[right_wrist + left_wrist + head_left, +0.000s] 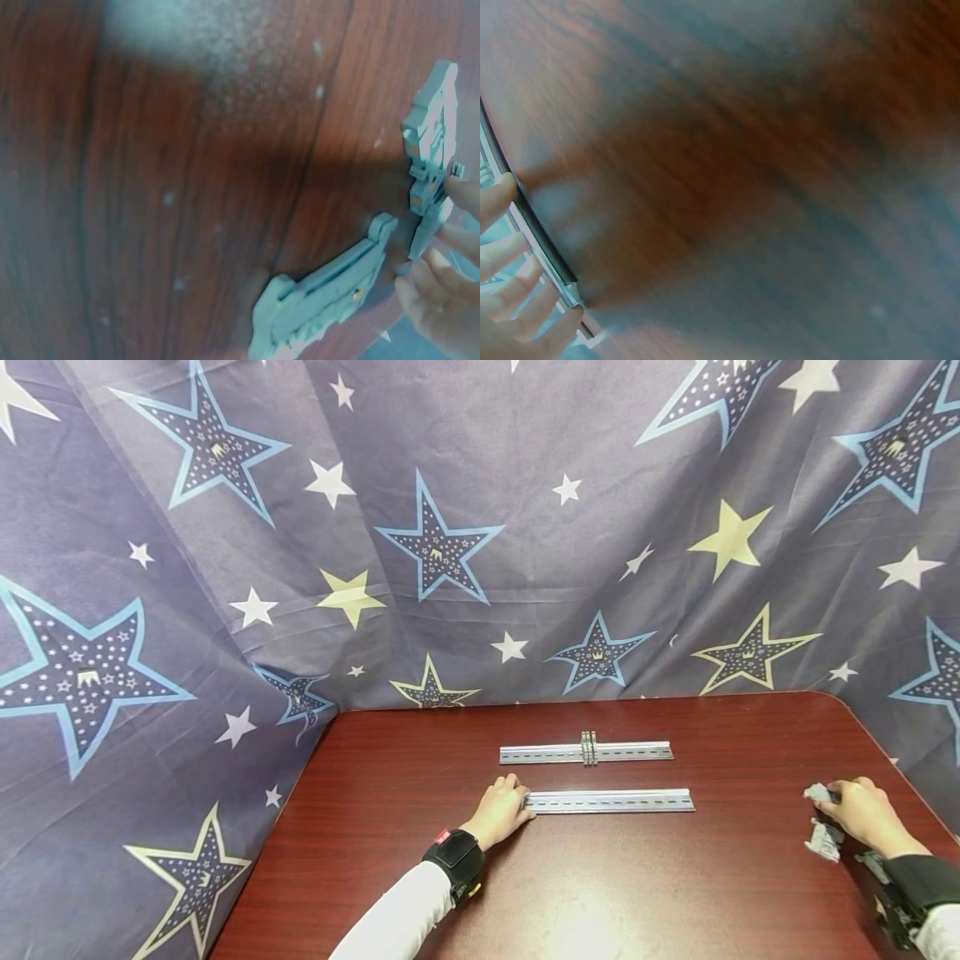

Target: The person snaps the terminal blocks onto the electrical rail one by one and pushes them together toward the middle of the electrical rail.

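A star-printed cloth [450, 527] hangs behind and beside a dark red wooden tabletop [420, 860], on which two slotted metal rails lie parallel and apart. The far rail [637, 751] carries a few grey pieces [588, 748] clipped on near its middle; the near rail [611, 801] is bare along what shows of it. The left hand [501, 810] rests on the near rail's left end, fingers curled onto the metal, which the left wrist view confirms at its edge. The right hand [862, 814] sits well to the right near the tabletop's edge, fingertips closing on a grey terminal block [819, 793]; a second block [825, 841] lies just beside it, and the right wrist view shows both flat on the wood with the fingers [439, 289] touching the upper one [429, 150]. To do this well, I judge the left hand should keep the rail pinned flat, and the right should pinch one block only, by its narrow sides, leaving its neighbour [322, 304] undisturbed.
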A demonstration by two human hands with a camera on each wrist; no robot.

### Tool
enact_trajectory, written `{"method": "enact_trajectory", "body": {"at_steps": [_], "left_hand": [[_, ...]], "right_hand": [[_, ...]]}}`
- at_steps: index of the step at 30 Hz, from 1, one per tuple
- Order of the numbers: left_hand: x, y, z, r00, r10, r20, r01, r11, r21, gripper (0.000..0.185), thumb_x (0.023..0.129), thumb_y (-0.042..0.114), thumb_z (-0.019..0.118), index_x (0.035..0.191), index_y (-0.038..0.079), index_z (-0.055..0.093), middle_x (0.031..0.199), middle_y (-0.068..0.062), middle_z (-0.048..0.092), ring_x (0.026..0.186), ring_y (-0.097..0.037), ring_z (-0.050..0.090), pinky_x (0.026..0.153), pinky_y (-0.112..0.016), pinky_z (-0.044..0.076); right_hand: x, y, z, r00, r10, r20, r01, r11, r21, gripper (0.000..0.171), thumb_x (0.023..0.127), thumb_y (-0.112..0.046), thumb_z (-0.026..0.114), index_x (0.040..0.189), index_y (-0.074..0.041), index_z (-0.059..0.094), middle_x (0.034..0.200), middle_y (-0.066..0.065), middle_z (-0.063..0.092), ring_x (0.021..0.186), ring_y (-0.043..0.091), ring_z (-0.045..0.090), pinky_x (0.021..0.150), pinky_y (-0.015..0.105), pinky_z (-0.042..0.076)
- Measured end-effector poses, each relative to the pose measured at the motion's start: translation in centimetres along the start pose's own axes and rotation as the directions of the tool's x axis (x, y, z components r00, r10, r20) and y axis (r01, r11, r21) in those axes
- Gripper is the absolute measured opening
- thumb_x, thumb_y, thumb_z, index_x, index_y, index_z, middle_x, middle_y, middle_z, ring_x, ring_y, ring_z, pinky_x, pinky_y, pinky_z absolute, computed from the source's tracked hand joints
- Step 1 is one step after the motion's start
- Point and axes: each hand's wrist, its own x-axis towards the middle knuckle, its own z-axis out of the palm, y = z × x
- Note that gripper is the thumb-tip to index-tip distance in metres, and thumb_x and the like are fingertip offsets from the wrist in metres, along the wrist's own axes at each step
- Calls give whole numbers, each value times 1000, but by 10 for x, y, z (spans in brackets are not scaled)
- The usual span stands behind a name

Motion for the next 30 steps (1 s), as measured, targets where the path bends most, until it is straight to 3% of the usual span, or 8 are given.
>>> {"method": "enact_trajectory", "body": {"at_steps": [8, 15, 22, 26, 30], "left_hand": [[1, 0, 0, 1000, 10, -13, -10, 1000, -1, 29, 72, 30, 70, 89, 7, 64, 85, -4, 49, 77, -20, 48, 63, -30, 40], [0, 1, 1, 1000, 5, -2, -4, 1000, 16, 31, 73, 31, 69, 93, 7, 64, 85, -3, 50, 79, -19, 48, 65, -30, 40], [-1, 1, 1, 1000, 18, -21, -18, 1000, 14, 31, 73, 30, 69, 92, 6, 65, 85, -4, 50, 78, -20, 48, 64, -30, 40], [-1, 1, 1, 1000, 13, -23, -13, 1000, 1, 31, 73, 30, 69, 92, 6, 64, 85, -4, 50, 78, -20, 48, 64, -30, 40], [0, 1, 0, 1000, 6, -13, -6, 1000, 0, 30, 73, 30, 68, 93, 7, 64, 86, -4, 50, 78, -20, 48, 64, -31, 40]], "right_hand": [[2, 0, 3, 1000, 0, -31, 1, 999, 52, 23, 68, -5, 62, 75, 16, 56, 68, 28, 55, 64, 44, 52, 56, 51, 39], [2, -1, 3, 1000, 21, -4, -21, 999, 47, 25, 68, -6, 63, 75, 17, 55, 68, 30, 52, 67, 46, 50, 59, 51, 39], [3, -2, 4, 1000, -27, -6, 27, 999, 27, 17, 69, -7, 61, 66, 8, 56, 55, 11, 46, 52, 21, 40, 49, 40, 34], [5, -2, 2, 1000, -21, 19, 20, 999, 45, 22, 72, -6, 58, 74, 16, 57, 66, 26, 55, 58, 35, 53, 56, 48, 40], [7, -2, -1, 999, -5, 46, 2, 998, 62, 25, 75, -5, 55, 79, 20, 55, 75, 34, 56, 71, 48, 54, 62, 52, 40]]}}
